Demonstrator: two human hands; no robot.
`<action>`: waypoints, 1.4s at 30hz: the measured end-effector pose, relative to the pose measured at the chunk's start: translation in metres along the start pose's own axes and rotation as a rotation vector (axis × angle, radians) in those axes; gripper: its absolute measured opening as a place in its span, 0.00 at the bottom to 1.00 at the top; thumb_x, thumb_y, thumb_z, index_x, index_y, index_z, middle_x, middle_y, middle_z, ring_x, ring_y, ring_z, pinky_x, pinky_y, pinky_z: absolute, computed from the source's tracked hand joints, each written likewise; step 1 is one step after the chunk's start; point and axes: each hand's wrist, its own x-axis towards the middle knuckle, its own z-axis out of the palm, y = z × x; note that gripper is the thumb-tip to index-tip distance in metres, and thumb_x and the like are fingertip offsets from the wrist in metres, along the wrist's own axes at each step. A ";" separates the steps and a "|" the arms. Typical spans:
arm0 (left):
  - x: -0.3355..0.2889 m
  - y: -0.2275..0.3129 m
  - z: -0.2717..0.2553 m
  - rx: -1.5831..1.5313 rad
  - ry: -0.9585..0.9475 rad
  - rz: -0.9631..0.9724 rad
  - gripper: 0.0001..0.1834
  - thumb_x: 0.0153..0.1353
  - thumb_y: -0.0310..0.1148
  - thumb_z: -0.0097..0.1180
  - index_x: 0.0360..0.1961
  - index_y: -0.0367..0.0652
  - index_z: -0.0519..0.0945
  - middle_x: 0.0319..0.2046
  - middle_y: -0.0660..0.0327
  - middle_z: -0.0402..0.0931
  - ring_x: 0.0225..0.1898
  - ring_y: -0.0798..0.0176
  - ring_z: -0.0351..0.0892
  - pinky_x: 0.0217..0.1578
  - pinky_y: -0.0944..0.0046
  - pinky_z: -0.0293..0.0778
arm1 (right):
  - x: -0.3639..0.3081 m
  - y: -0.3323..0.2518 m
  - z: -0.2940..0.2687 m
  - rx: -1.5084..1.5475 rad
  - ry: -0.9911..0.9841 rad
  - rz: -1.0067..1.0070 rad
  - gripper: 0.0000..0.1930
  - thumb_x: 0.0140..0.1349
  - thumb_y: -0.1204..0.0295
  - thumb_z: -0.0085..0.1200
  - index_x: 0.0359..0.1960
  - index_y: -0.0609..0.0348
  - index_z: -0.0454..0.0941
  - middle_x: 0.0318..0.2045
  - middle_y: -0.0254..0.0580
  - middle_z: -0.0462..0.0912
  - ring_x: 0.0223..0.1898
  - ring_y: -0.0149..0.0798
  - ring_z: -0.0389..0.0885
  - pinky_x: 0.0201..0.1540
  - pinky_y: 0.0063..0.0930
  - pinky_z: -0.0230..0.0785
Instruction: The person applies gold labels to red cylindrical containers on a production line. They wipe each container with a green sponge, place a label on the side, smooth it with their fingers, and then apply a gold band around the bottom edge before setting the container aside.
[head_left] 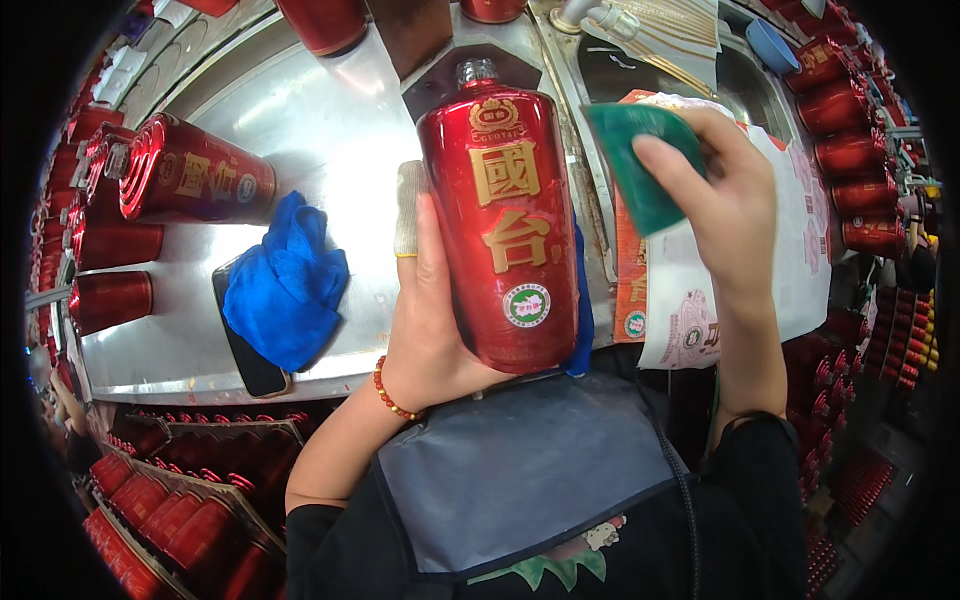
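Observation:
My left hand (415,330) is closed around the lower left side of a glossy red bottle (505,320) with gold characters and a round white-and-green emblem. The bottle's clear neck points away from me. A beige cloth sleeve (408,210) covers one finger of that hand, and a beaded bracelet (393,390) circles the wrist. To the right of the bottle and apart from it, my right hand (725,190) pinches a flat green scraper (645,165), slightly blurred. Under that hand lie white printed decal sheets (690,290) and an orange-red sheet (632,270).
A crumpled blue cloth (287,285) lies on a dark phone (250,350) on the metal table (200,350). More red bottles stand at left, such as this one (200,175). A basin (750,80) with a pale tap (600,15) and a blue bowl (772,45) is at far right.

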 end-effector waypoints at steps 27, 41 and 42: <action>0.006 0.009 -0.002 0.127 0.168 0.073 0.78 0.34 0.47 0.85 0.78 0.31 0.43 0.63 0.41 0.67 0.61 0.43 0.72 0.61 0.52 0.70 | -0.066 -0.028 0.014 -0.690 -0.253 -0.857 0.17 0.47 0.77 0.63 0.42 0.57 0.88 0.30 0.33 0.81 0.30 0.38 0.78 0.34 0.31 0.71; 0.001 0.037 -0.002 0.206 0.251 0.071 0.57 0.48 0.38 0.76 0.75 0.34 0.57 0.68 0.35 0.63 0.65 0.35 0.72 0.59 0.52 0.76 | -0.074 -0.048 0.022 -0.825 -0.215 -0.743 0.23 0.40 0.80 0.67 0.44 0.60 0.87 0.27 0.36 0.76 0.29 0.40 0.75 0.29 0.31 0.66; 0.000 0.034 0.001 0.215 0.268 0.083 0.58 0.46 0.38 0.77 0.75 0.34 0.57 0.69 0.35 0.62 0.65 0.35 0.71 0.59 0.52 0.76 | -0.074 -0.045 0.027 -0.812 -0.248 -0.806 0.23 0.39 0.80 0.68 0.44 0.60 0.87 0.27 0.36 0.76 0.28 0.40 0.74 0.28 0.32 0.66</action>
